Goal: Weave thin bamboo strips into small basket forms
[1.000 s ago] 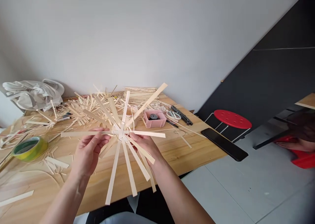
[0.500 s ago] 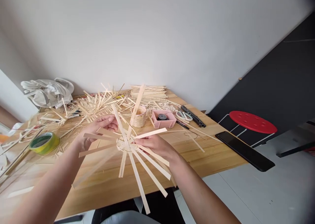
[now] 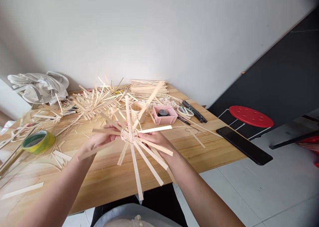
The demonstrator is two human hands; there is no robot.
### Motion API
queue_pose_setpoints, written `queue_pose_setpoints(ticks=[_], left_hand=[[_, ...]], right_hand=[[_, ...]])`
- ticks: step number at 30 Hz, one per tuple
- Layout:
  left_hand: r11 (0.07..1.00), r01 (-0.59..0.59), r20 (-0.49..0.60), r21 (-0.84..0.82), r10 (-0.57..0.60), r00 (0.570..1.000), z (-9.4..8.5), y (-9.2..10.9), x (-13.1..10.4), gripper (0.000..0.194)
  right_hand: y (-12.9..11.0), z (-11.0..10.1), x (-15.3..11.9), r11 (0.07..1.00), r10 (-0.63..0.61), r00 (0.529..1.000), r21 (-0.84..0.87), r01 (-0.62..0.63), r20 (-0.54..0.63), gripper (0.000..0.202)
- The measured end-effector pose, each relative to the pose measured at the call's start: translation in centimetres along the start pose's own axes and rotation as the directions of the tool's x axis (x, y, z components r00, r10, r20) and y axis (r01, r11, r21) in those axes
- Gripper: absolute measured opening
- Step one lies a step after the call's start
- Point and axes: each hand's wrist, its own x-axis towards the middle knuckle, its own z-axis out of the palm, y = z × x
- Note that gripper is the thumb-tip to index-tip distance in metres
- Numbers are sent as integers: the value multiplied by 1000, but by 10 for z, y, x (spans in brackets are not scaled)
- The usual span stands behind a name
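Observation:
A starburst of flat bamboo strips (image 3: 130,134), woven together round a small ring at its centre, is held up above the table between my two hands. On its left side my left hand (image 3: 103,137) has its fingers behind the strips near the centre, partly hidden by them. My right hand (image 3: 153,139) pinches the right side close to the ring, with strips fanning out over its palm and wrist. Behind the starburst stands a small round woven cup (image 3: 137,111).
A pink basket (image 3: 164,114) with a black spool, scissors (image 3: 185,111) and a black cutter (image 3: 194,111) lie at the right. Tape (image 3: 38,142) sits at the left. Woven strip pieces (image 3: 96,104), stacked strips (image 3: 149,88) and a white cloth bag (image 3: 38,87) fill the back. A phone (image 3: 244,144) overhangs the right edge.
My left hand has moved right, in to the strips near the centre. The starburst has turned a little, its long upper strip leaning further right. The camera view has shifted slightly.

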Motion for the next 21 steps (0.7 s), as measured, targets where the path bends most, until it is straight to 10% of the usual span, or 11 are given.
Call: queue_pose_setpoints(ticks=[7,12,18,21], left_hand=[[991,74,333,-110,-33,942,-5,-21,-10,44],[985,14,353,-172,48,934,-8,-20,-17,42],[987,109,-4,122,-109,994,1,-10,-12,38],[968,17,-113,252,12,994,11,-4,-6,34]], right_hand=[[14,3,12,998,7,1000,56,-7,6,30],[14,12,8,999,10,1000,44,-10,2,28],[25,15,15,986,66,997,-154,-59,43,27],[28,18,16,981,43,990,-191,-16,135,31]])
